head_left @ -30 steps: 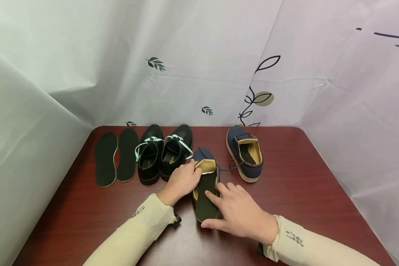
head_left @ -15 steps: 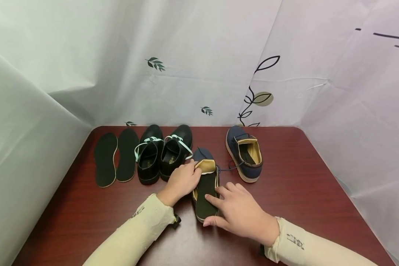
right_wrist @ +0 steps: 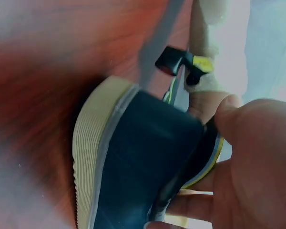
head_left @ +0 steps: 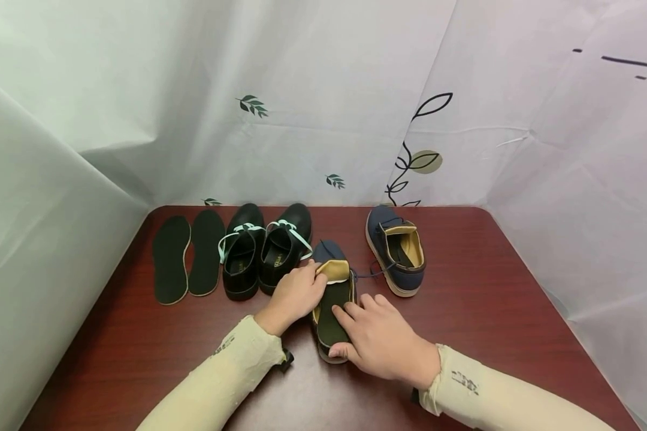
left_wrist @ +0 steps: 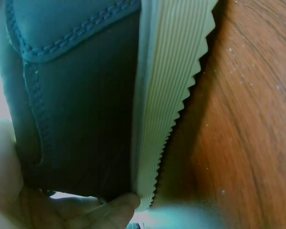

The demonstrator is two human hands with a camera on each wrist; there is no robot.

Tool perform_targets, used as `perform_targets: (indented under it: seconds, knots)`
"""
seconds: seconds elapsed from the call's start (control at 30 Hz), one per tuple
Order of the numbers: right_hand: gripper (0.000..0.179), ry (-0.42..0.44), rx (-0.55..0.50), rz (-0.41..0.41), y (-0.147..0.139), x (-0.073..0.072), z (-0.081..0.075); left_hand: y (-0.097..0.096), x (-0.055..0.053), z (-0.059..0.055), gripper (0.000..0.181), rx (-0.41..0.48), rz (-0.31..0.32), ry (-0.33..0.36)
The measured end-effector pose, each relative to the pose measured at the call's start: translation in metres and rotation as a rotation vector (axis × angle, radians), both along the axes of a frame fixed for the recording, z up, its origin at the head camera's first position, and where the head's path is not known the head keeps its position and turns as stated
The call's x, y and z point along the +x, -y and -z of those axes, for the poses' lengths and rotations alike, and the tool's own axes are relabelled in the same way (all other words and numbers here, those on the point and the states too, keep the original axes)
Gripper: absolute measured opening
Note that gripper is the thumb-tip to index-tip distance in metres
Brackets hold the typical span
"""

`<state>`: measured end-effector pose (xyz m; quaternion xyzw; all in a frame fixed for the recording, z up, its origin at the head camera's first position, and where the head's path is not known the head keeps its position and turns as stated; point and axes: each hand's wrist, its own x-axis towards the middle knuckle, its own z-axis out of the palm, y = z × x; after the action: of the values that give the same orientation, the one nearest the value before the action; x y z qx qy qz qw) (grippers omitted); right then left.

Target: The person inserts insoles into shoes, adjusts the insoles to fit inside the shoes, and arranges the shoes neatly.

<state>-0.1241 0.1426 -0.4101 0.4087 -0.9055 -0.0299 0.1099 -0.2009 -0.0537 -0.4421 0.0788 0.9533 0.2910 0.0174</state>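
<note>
The insole points up the frame; right hand, unclenched, touches its lower end; left hand grips the shoe.

White sheeting: hung across top and both sides.
Leaf prints: scattered around upper centre.
Counter: finished in red-brown wood grain, rounded at its far corners.
Light: reflected in a sheen at bottom centre.
</note>
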Motion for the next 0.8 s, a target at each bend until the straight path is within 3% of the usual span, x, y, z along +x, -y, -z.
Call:
perform_targets:
  seconds: [0.17,0.27,0.57,0.8]
  knots:
    - [0.065,0.075,0.016,0.026,0.0021,-0.0090,0.0023,0.0010,-0.0007,0.0025,0.052,0.008,0.002,-0.001]
    - [0.059,0.076,-0.008,0.018,0.0026,-0.0114,0.0037,0.0018,-0.0012,0.0027,0.052,0.006,-0.002,-0.002]
    - [0.043,0.003,-0.129,-0.038,0.0032,-0.0078,0.0052,0.0015,-0.0015,0.0026,0.051,-0.004,0.001,-0.002]
    - [0.013,-0.120,-0.251,-0.192,0.0047,-0.0035,0.0066,0.0016,-0.0013,0.0033,0.049,-0.006,0.007,-0.022]
